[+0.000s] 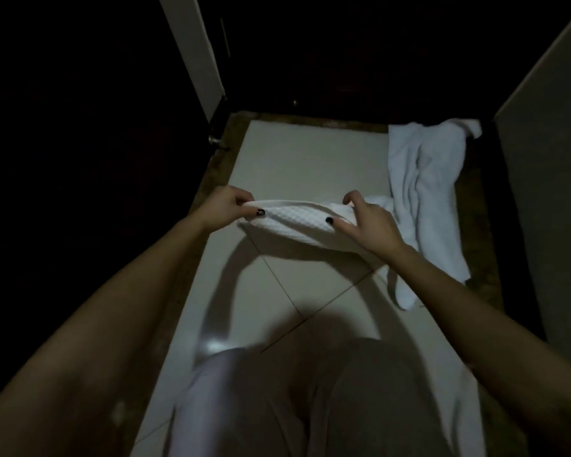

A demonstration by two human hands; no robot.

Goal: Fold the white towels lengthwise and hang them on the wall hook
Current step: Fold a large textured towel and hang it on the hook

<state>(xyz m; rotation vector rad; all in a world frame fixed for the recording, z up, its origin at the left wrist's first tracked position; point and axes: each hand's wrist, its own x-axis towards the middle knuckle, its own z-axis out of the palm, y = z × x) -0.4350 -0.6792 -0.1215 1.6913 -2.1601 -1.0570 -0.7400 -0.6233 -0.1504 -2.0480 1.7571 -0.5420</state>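
Observation:
A white waffle-textured towel [294, 222] is stretched between both hands above the tiled floor. My left hand [231, 204] pinches its left end between thumb and fingers. My right hand [366, 221] grips its right end, thumb on the near side. The towel sags a little in the middle. A second white towel [426, 179] lies crumpled on the floor to the right, reaching toward the far right corner. No wall hook is visible in the dim view.
Pale floor tiles [310, 153] with a dark stone border fill the narrow space. A door edge [198, 57] stands at the far left, with darkness beyond. A light wall [548, 159] runs along the right. My legs show at the bottom.

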